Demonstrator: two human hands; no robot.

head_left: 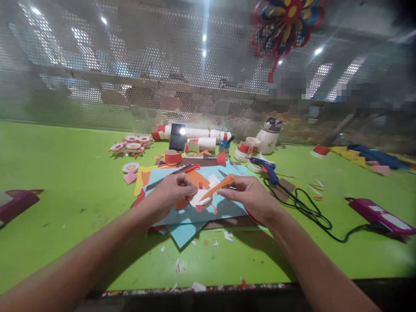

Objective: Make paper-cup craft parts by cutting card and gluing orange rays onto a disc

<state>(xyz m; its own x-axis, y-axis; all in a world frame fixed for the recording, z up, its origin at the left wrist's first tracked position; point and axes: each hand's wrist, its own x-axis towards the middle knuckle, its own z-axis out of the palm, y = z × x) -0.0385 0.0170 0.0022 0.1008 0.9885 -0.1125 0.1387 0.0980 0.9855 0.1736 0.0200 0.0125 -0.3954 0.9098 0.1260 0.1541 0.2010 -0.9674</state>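
Observation:
My left hand [177, 190] is closed in a pinch at the left edge of a white paper disc [196, 199]. The disc carries small red and orange paper pieces at its rim. Between the thumb and fingers of my right hand [248, 193] is a long orange paper strip [216, 187], whose tapered end lies over the disc. Beneath both hands is a stack of coloured sheets, with light blue paper [227, 211] on top. Orange paper [196, 178] and dark scissors [182, 170] lie just beyond the disc.
Right of the sheets rests a blue glue gun [264, 167], its black cord [307, 208] running toward a magenta box [378, 216]. Behind stand a phone [177, 137], white tubes [201, 132], cut paper cups [245, 151] and a jug [269, 136]. Paper flowers [131, 144] sit left.

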